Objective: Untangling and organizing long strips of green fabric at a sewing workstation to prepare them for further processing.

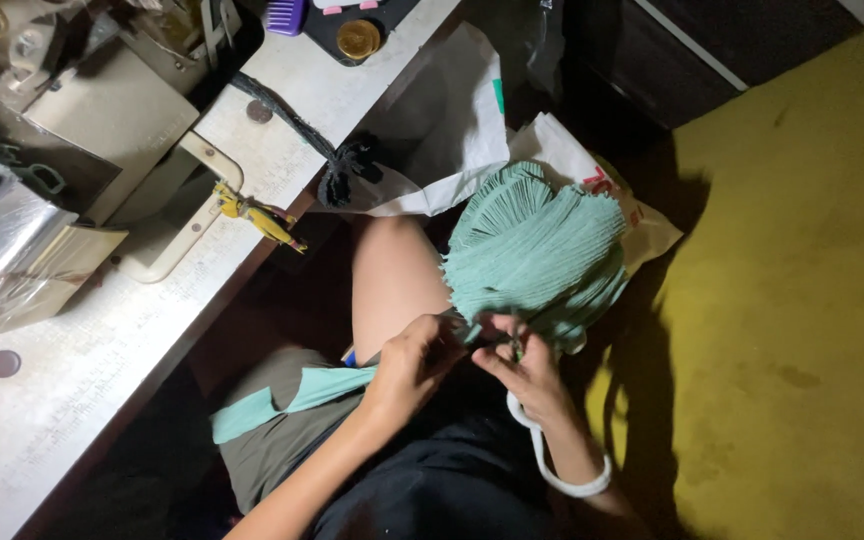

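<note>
**Pleated green cloth handled over the lap in poor light**

Dim light covers the sewing table (82,390) on the left and the yellow floor (802,300) on the right. Between them, over the lap, a bundle of green pleated fabric (537,255) is held, with a white bag (562,150) behind it. The left hand (410,362) is pinched on the cloth's near edge; the right hand (524,368) is closed on a small object, possibly a snipping tool, though this cannot be told. A finger could be nicked or the wrong pleat caught, given the deep shadow. The fabric appears finely ribbed, with a frayed left edge.
</note>
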